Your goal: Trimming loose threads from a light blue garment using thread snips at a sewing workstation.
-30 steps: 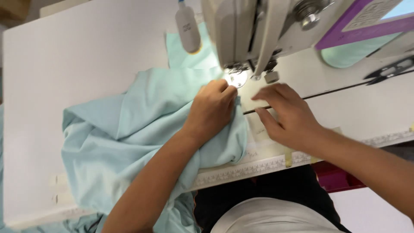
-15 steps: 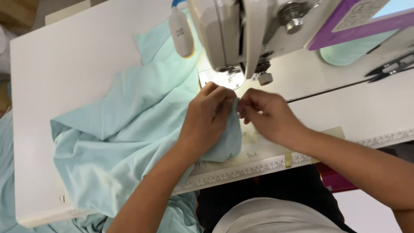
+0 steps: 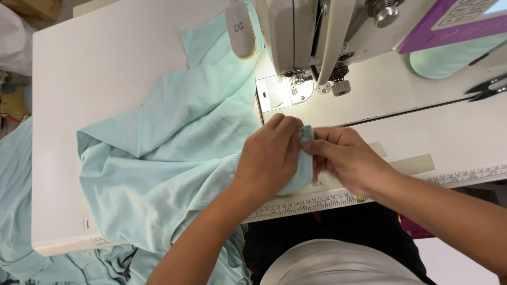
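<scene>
Head view: the left hand (image 3: 266, 158) and the right hand (image 3: 346, 158) meet just in front of the white sewing machine (image 3: 317, 37), both pinching a small folded edge of the pale mint-green knit fabric (image 3: 169, 158) between thumb and fingertips. The pinched edge stands a little above the white counter (image 3: 79, 68), near the lit metal needle plate (image 3: 280, 91) but not yet under the presser foot (image 3: 303, 79). The rest of the cloth spreads to the left over the counter and hangs off its near edge.

By the look of it, the step in hand is folding and aligning the edge before stitching; the next move seems to call for keeping the fold tight and sliding it forward flat to the foot.

The way from the hands to the plate is short and free. To the right lie strips of beige tape (image 3: 417, 164) and a printed ruler strip (image 3: 380, 192) along the counter's front edge; black thread snips (image 3: 488, 87) and a mint-green thread cone (image 3: 446, 58) sit well apart at far right. The bunched cloth at left could drag.
</scene>
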